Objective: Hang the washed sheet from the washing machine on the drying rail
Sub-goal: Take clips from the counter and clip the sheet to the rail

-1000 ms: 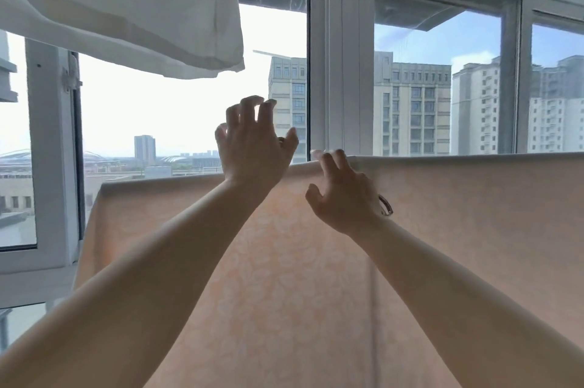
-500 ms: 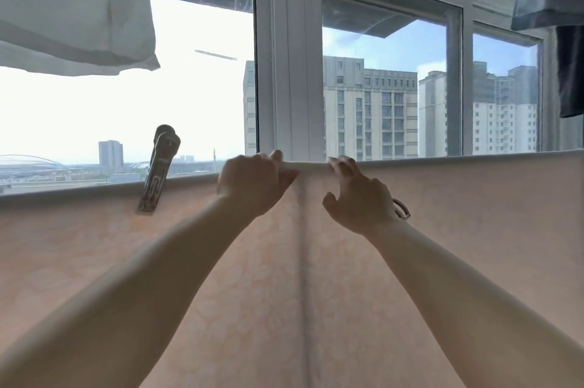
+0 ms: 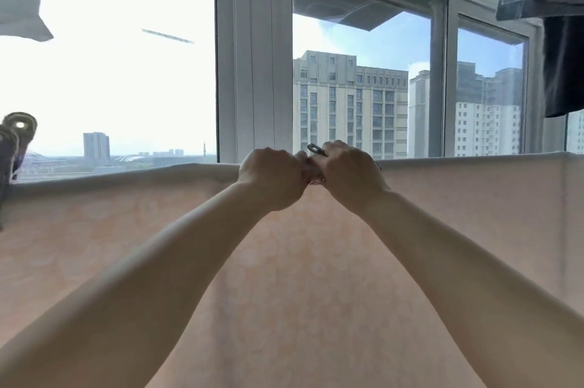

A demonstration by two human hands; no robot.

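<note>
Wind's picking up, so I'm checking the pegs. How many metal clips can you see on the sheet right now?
2. One clip stands on the sheet's top edge at far left; one clip sits mid-edge between the left hand and right hand, mostly hidden. Others may lie outside the view.

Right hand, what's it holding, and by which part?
The right hand grips a metal clip around its middle, at the top fold of the sheet; one end pokes out.

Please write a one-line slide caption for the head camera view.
Both hands, left and right, meet at the top fold of the peach sheet, the right gripping a metal clip.
</note>
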